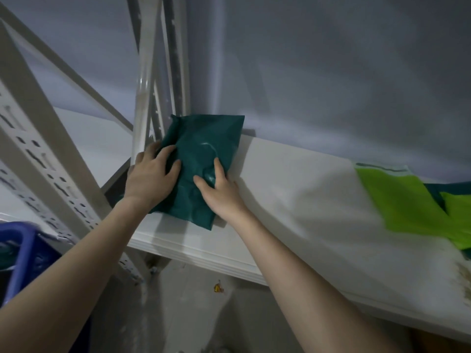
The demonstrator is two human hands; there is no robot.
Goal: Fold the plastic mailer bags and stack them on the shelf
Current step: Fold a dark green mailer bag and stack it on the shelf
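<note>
Hands meet on a dark green bag (pixel 204 159), folded and crumpled, that lies at the left end of the white shelf (pixel 305 200), close to the upright post (pixel 142 98) of the rack. The bag sits between the two hands and partly under them, its near corner reaching almost to the shelf's front edge and its far edge against the grey wall (pixel 331 72).

The left hand (pixel 150 177) rests on the bag's left side, palm down, fingers (pixel 167 151) spread and only slightly bent, flat on the plastic rather than closed around it. The right hand (pixel 219 189) presses on the bag's right side, with its fingers (pixel 218 166) bent at the knuckles and their tips dug into the plastic, which dimples under them; nothing is pinched or wrapped, so both hands are pressing, not gripping. Both forearms are bare and reach up and forward from the lower corners of the view, converging on the bag.

Farther right on the shelf, well apart from the hands, lie light green bags (pixel 402 200), blurred. A blue crate (pixel 17 250) shows at the lower left.
</note>
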